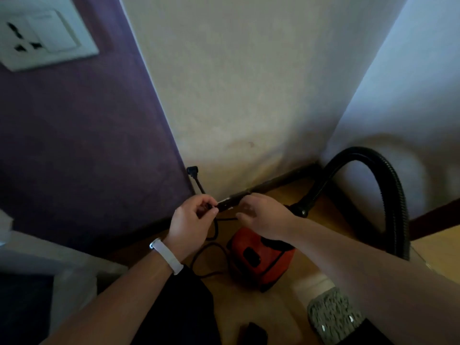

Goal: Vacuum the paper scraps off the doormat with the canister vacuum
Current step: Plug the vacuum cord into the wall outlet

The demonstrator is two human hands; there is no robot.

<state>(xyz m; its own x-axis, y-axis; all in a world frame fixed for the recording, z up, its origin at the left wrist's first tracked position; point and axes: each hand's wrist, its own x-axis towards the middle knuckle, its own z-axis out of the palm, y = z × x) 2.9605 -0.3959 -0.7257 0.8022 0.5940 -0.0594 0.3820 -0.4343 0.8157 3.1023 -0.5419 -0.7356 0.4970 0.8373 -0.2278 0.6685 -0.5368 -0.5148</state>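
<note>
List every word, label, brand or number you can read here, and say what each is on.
None can be read.
Canister vacuum: red body with a dark panel, blurred, no legible brand or label.
Wall socket plate: white, no readable marking.
Wristband: plain white, no text shows.
Power cord: black, too small to tell.

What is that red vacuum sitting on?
The red vacuum sits on a wooden floor, with its black cord looped beside it. The patch right beneath is hidden by its body, and the right forearm covers part of its top.
</note>
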